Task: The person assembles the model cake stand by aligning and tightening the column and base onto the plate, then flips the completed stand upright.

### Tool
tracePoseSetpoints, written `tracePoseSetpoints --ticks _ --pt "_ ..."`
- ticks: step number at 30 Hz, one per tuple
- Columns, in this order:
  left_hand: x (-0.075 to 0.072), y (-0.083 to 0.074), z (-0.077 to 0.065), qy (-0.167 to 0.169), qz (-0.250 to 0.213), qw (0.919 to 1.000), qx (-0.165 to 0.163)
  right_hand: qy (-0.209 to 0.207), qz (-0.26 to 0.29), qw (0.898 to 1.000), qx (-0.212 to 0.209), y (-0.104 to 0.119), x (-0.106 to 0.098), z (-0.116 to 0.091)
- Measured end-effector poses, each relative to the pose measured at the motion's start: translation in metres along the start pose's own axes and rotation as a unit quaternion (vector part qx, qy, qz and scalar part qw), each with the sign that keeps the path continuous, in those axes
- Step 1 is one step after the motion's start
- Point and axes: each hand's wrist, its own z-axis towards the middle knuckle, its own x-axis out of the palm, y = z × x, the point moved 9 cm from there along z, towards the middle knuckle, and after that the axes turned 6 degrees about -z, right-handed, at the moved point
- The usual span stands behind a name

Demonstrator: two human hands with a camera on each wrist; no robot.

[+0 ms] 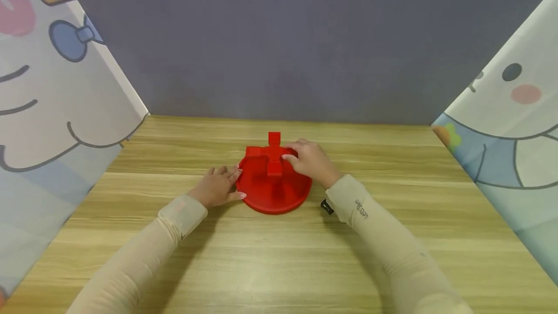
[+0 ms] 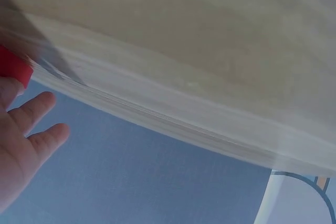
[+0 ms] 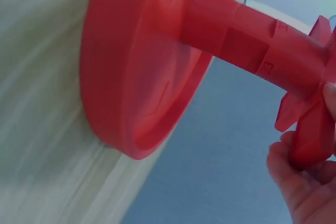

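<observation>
A red round base (image 1: 257, 193) with a raised rim sits on the table. From it rises a thick red post (image 3: 226, 27) made of stacked sections with small marks cut into them. On the post's top is a red cross-shaped piece (image 1: 274, 151) with blocky arms. My right hand (image 1: 315, 161) pinches one of those arms between thumb and fingers, as the right wrist view shows up close. At the base's left rim rests my left hand (image 1: 218, 185), fingers spread and fairly straight, thumb nearer me. The left wrist view catches only a red corner beside the fingers.
A wood-grain table (image 1: 270, 260) lies under everything. Behind it stands a plain grey wall (image 1: 279, 52), with cartoon-printed panels (image 1: 39, 76) on both sides. A small black object (image 1: 327, 206) shows beside the right cuff.
</observation>
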Motion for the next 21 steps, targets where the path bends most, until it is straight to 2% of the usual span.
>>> tracePoseSetpoints --ticks 4,8,11,13,15,16,17,19,21 --pt "0.000 0.001 0.001 0.007 0.008 0.9999 -0.004 0.017 -0.002 1.000 0.025 -0.002 0.002 0.001" --pt "0.000 0.003 0.001 0.024 0.000 0.9997 -0.006 0.049 0.046 0.997 0.046 -0.008 0.004 -0.001" --pt "-0.002 0.007 0.002 0.022 -0.037 0.9990 -0.011 0.071 0.094 0.991 0.062 -0.015 0.001 -0.004" --pt "-0.006 0.011 0.002 0.004 -0.102 0.9946 -0.020 0.070 0.117 0.988 0.070 -0.020 -0.004 -0.006" --pt "-0.012 0.016 0.001 -0.018 -0.195 0.9804 -0.025 0.062 0.131 0.986 0.080 -0.028 -0.010 -0.009" --pt "-0.014 0.018 0.001 -0.025 -0.243 0.9694 -0.028 0.054 0.140 0.985 0.085 -0.032 -0.013 -0.010" --pt "-0.017 0.019 0.001 -0.030 -0.290 0.9561 -0.032 0.046 0.150 0.983 0.094 -0.036 -0.016 -0.012" --pt "-0.020 0.021 0.000 -0.034 -0.378 0.9241 -0.045 0.033 0.188 0.974 0.120 -0.045 -0.018 -0.017" --pt "-0.023 0.022 0.001 -0.034 -0.438 0.8968 -0.055 0.019 0.232 0.961 0.147 -0.056 -0.016 -0.023"
